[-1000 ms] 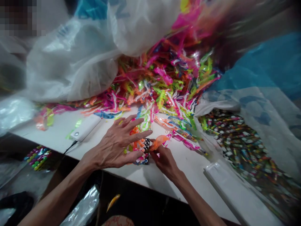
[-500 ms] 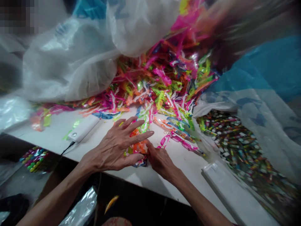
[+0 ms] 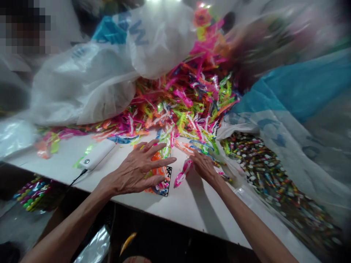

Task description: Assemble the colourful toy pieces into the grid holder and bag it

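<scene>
Two hands at a heap of bright plastic strips on a white table.

Left hand (image 3: 137, 170): flat, fingers spread, pressing a small stack of orange strips (image 3: 157, 171) onto a black patterned card (image 3: 166, 181) beneath its fingertips. Right hand (image 3: 204, 166): just right of the card, fingers pinching a pink strip (image 3: 183, 174) that trails toward the left hand. Beyond both hands: the strip heap (image 3: 189, 102). Left of the left hand: white power bank (image 3: 97, 154) with cable. Above: white plastic bag (image 3: 90, 84), blue lettering unreadable. Right of the right hand: clear bag of small coloured pieces (image 3: 263, 168).
</scene>
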### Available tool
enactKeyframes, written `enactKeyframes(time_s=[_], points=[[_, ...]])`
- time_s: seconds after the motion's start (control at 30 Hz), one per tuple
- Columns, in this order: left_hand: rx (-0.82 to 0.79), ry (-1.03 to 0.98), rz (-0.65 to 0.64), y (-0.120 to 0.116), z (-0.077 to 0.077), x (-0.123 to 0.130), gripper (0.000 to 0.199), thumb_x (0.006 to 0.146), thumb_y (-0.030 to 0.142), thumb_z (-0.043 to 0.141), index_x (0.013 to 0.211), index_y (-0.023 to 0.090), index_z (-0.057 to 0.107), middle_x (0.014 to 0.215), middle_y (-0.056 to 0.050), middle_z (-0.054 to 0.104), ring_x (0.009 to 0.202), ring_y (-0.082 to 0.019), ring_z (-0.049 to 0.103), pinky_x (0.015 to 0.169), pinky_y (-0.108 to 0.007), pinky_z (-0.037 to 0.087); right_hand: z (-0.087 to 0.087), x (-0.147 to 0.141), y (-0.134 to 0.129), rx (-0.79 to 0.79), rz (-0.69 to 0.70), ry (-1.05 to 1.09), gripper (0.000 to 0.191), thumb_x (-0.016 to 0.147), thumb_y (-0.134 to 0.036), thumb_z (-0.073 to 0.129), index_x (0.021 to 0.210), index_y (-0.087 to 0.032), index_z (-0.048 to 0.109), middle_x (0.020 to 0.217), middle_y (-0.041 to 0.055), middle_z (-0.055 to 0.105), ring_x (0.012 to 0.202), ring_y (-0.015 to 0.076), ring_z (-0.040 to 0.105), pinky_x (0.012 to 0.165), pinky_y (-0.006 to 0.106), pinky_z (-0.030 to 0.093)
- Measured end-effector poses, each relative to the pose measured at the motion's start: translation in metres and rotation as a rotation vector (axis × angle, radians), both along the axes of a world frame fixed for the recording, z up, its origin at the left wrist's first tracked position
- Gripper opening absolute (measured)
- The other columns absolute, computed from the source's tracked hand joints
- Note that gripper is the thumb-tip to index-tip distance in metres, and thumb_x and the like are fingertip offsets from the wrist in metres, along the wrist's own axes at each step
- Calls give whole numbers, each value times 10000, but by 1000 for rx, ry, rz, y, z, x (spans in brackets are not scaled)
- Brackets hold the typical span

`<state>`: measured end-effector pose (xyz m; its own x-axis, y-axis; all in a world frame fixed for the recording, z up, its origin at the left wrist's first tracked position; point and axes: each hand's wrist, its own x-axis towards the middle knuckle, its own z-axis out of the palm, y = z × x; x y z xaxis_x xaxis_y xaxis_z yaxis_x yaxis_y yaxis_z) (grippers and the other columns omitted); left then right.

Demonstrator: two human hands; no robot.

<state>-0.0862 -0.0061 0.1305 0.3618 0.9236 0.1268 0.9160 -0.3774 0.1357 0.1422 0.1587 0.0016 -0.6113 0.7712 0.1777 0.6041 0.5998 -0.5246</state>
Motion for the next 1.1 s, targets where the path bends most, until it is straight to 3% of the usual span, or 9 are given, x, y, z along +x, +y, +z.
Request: enactKeyframes(time_s=[0.13, 0.2, 0.33, 0.5, 0.63, 0.73, 0.97, 1.1], points=[[-16, -1, 4, -1, 0, -1, 417, 845, 446, 451, 1247, 339, 472, 1443, -49, 269, 1300, -309, 249, 1014, -510, 254, 3, 3, -4, 175, -22, -119, 220, 783, -84, 445, 869, -183, 622, 1145, 121, 550, 943, 234, 526, 693, 307, 380], [-7, -19, 0, 0, 0, 0, 373, 843, 433, 457, 1189, 315, 528, 1438, -50, 282, 1300, -303, 252, 1017, -501, 254, 8, 0, -14, 189, -73, -68, 187, 830, -180, 433, 879, -172, 613, 1005, 106, 597, 853, 207, 544, 646, 283, 378], [-8, -54, 11, 1, 3, 4, 312, 827, 419, 482, 1056, 249, 608, 1416, -69, 327, 1291, -315, 269, 1018, -493, 261, 9, -17, -45, -128, -51, 180, 216, 829, -312, 456, 770, -179, 617, 653, 22, 590, 609, 148, 519, 554, 245, 368], [-19, -40, 23, 2, 4, 6, 319, 823, 417, 483, 1049, 230, 608, 1415, -87, 331, 1286, -326, 279, 1010, -498, 264, -2, -34, -71, -401, 48, 302, 203, 784, -360, 516, 750, -207, 645, 661, 1, 621, 624, 150, 527, 567, 237, 386], [-21, -77, 23, 2, 2, 5, 319, 814, 417, 494, 1049, 234, 606, 1413, -76, 335, 1281, -322, 289, 1015, -497, 260, -4, -34, -72, -480, 111, 309, 213, 795, -351, 510, 761, -190, 645, 655, -5, 615, 600, 138, 515, 548, 226, 366], [-16, -107, 27, 2, 2, 4, 321, 803, 415, 510, 1049, 235, 611, 1412, -70, 337, 1280, -325, 285, 1019, -497, 257, -3, -34, -73, -406, 137, 228, 217, 811, -323, 489, 717, -182, 624, 626, -4, 593, 584, 133, 499, 542, 223, 339], [-2, -80, 22, 0, -1, 3, 374, 814, 448, 492, 1143, 282, 559, 1444, -26, 286, 1307, -289, 246, 1040, -465, 233, 9, -44, -83, -40, 184, -110, 208, 846, -220, 428, 716, -181, 585, 692, 53, 617, 652, 156, 524, 587, 247, 297], [2, -75, 25, 0, -2, 1, 416, 819, 451, 483, 1207, 304, 516, 1441, -36, 286, 1307, -293, 246, 1029, -471, 235, 14, -46, -73, -145, 222, -91, 226, 833, -249, 461, 668, -184, 601, 618, 30, 606, 588, 142, 515, 559, 238, 296]])
